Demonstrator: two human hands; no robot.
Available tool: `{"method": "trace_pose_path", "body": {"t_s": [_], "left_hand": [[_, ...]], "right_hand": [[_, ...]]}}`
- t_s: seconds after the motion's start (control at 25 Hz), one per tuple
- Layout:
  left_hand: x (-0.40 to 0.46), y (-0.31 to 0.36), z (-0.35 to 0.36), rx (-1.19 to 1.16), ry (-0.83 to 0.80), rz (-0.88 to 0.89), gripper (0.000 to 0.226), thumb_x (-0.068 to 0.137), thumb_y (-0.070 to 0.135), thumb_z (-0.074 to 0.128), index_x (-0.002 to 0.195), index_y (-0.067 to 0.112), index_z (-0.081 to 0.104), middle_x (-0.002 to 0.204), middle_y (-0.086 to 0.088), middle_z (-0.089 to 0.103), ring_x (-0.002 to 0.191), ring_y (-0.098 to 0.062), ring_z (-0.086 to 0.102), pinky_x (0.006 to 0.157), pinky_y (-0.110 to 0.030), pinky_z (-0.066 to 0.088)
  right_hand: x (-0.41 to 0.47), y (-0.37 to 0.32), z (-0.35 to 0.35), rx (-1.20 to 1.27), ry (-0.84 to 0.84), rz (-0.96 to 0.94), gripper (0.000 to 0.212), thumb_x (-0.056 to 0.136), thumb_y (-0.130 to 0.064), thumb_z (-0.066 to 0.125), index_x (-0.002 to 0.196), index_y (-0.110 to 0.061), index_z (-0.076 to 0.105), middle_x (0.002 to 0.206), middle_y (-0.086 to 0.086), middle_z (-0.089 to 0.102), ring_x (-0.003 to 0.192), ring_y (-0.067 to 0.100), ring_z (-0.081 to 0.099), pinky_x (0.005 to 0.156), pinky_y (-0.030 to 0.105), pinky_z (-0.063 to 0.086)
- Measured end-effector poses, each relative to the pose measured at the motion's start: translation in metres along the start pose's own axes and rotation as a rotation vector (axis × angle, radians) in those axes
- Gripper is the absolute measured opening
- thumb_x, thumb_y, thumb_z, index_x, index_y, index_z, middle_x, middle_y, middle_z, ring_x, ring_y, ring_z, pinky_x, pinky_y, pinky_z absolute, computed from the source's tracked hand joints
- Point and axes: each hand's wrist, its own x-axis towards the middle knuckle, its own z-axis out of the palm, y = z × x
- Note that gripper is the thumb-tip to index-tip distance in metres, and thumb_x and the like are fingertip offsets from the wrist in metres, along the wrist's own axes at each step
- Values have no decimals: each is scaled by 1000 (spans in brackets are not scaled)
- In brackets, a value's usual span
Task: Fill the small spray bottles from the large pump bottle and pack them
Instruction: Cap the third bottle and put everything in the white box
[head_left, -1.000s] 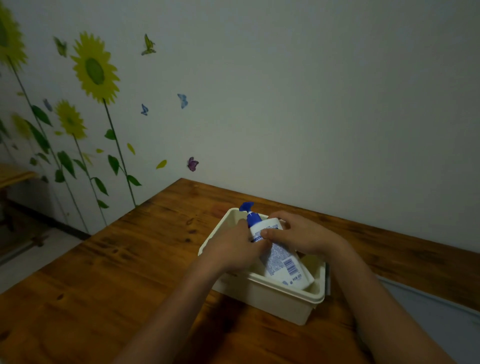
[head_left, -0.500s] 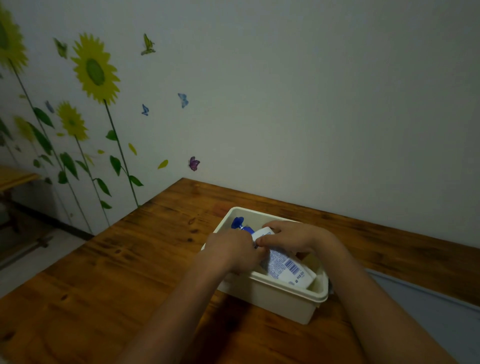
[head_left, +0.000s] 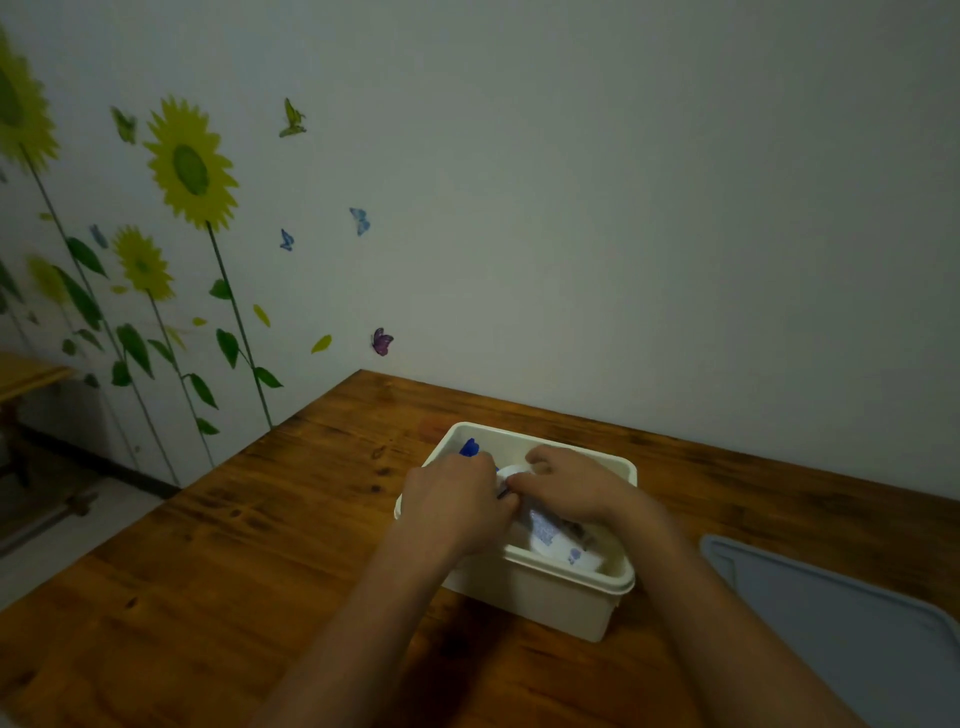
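Observation:
A white pump bottle (head_left: 558, 540) with a blue pump head (head_left: 469, 447) lies tilted inside a cream plastic bin (head_left: 545, 597) on the wooden table. My left hand (head_left: 457, 506) grips the bottle near its neck. My right hand (head_left: 571, 483) holds its upper body from the other side. Both hands are down inside the bin and cover most of the bottle. No small spray bottles show in this view.
The wooden table (head_left: 260, 571) runs up to a white wall with sunflower and butterfly stickers. A grey-blue lid or mat (head_left: 831, 623) lies flat to the right of the bin. The floor and a wooden bench edge (head_left: 26, 371) are at the left.
Both hands have lowered the pump bottle deeper into the bin, and its blue pump head has sunk to the level of the rim at the far left corner.

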Motion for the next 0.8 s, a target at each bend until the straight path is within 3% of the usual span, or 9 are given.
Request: {"method": "trace_pose_path", "body": {"t_s": [0.08, 0.16, 0.32, 0.4, 0.52, 0.68, 0.8], "left_hand": [[-10, 8, -6, -105, 148, 63, 37, 92, 48, 49, 122, 26, 53, 117, 3, 66, 102, -14, 62, 87, -36, 50], [-26, 24, -9, -263, 342, 170, 33, 91, 40, 55, 122, 28, 54, 119, 7, 65, 103, -10, 60, 86, -28, 49], [-62, 64, 0, -524, 587, 351, 35, 84, 38, 58, 115, 22, 61, 108, 4, 71, 93, -8, 65, 86, -14, 42], [-77, 88, 6, -636, 543, 522, 28, 86, 32, 57, 110, 18, 62, 102, 0, 71, 87, -7, 63, 82, -9, 46], [-91, 120, 20, -753, 383, 674, 25, 89, 28, 54, 111, 17, 61, 101, 1, 68, 83, -5, 59, 74, -15, 49], [-96, 156, 50, -734, 140, 607, 31, 92, 38, 51, 122, 31, 50, 120, 11, 59, 101, 0, 55, 87, -23, 52], [-89, 171, 70, -668, 14, 501, 45, 90, 48, 51, 131, 34, 40, 136, 10, 47, 118, -6, 46, 99, -31, 47]], "right_hand": [[-12, -3, -7, 22, 96, -55, 53, 84, -50, 52, 130, -24, 48, 123, 2, 60, 93, 13, 56, 76, 28, 48], [-30, -4, -18, 76, 182, -121, 41, 87, -45, 51, 123, -26, 54, 123, -1, 59, 98, 13, 56, 72, 25, 47], [-78, 16, -37, 205, 410, -160, 23, 89, -32, 55, 111, -26, 62, 111, -7, 65, 98, 9, 60, 81, 25, 48], [-106, 36, -46, 265, 553, -147, 18, 88, -27, 57, 105, -23, 65, 101, -8, 67, 90, 5, 60, 77, 20, 46], [-142, 75, -53, 306, 697, -67, 14, 88, -24, 58, 100, -22, 66, 93, -9, 66, 83, -5, 57, 67, 12, 43], [-187, 140, -54, 294, 793, 139, 14, 89, -27, 57, 101, -23, 64, 93, -7, 64, 85, 6, 59, 63, 15, 40], [-215, 179, -56, 270, 872, 324, 20, 90, -33, 54, 106, -25, 61, 98, -5, 63, 87, 11, 57, 61, 20, 41]]}}
